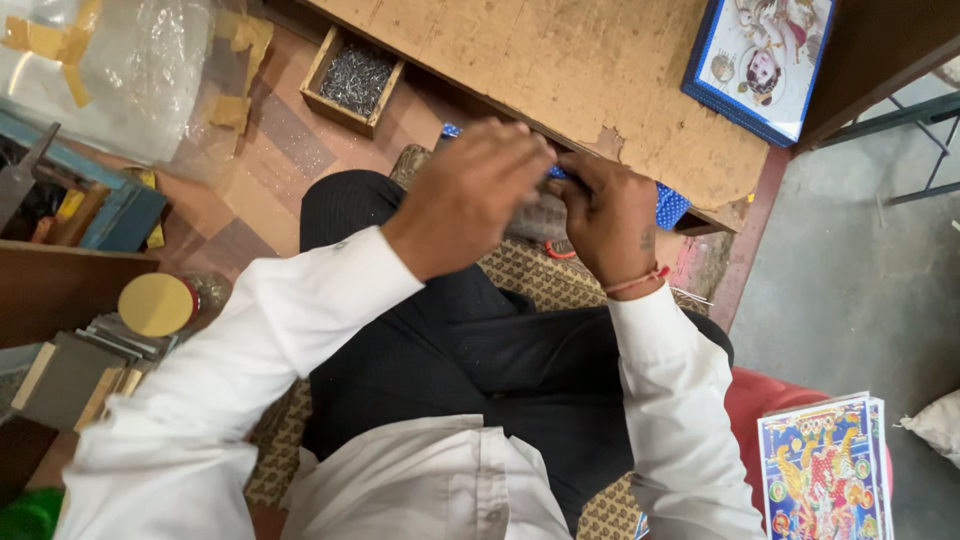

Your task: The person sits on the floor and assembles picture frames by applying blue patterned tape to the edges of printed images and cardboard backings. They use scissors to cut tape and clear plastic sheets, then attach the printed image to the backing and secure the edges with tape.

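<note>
— At the near edge of the low board (560,70), what do the hands hold?

— A blue dotted frame piece (668,205), mostly hidden. The left hand (465,195) curls over it, and the right hand (610,225), a red thread at its wrist, grips it from the other side; what the fingertips pinch cannot be told.

— What crowds round?

— A wooden tray of small nails (355,80) to the left on the floor, and a yellow-lidded jar (155,303) by stacked wood strips (70,375).

— And printed things?

— A blue-bordered picture (765,55) on the board's far corner; bright rectangular prints (825,470) piled on a red seat (745,400).
</note>
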`<action>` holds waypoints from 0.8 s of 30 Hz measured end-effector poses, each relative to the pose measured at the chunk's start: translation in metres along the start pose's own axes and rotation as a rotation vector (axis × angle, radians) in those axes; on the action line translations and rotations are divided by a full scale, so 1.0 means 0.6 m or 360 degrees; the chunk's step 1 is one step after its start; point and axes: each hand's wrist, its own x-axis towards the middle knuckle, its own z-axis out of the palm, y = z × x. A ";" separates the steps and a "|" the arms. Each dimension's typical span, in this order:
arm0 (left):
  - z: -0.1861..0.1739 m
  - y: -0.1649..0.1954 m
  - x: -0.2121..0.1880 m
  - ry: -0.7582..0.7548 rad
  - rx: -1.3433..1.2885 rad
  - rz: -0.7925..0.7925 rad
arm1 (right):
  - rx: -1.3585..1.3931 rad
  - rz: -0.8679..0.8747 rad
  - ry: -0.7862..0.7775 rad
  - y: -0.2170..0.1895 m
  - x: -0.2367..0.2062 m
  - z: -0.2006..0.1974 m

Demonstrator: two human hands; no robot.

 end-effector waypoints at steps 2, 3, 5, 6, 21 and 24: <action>0.007 0.009 0.007 -0.0131 0.0031 0.0122 | -0.0096 -0.0100 0.0013 0.001 0.000 -0.003; 0.009 0.008 0.009 -0.0142 -0.0004 0.0129 | -0.0191 -0.0231 0.0172 0.005 -0.009 -0.010; 0.012 0.004 0.010 -0.0167 -0.0067 0.0141 | -0.0409 -0.0455 0.0476 0.019 -0.049 -0.024; 0.011 0.002 0.009 -0.0165 -0.0072 0.0135 | -0.0078 -0.0120 0.0710 0.034 -0.065 -0.029; 0.143 0.136 0.079 -0.0372 -0.0364 0.0055 | 0.2874 0.0897 0.1486 0.195 -0.140 0.105; 0.144 0.139 0.083 -0.0488 -0.0365 -0.0022 | 0.2876 0.1049 0.1577 0.194 -0.139 0.113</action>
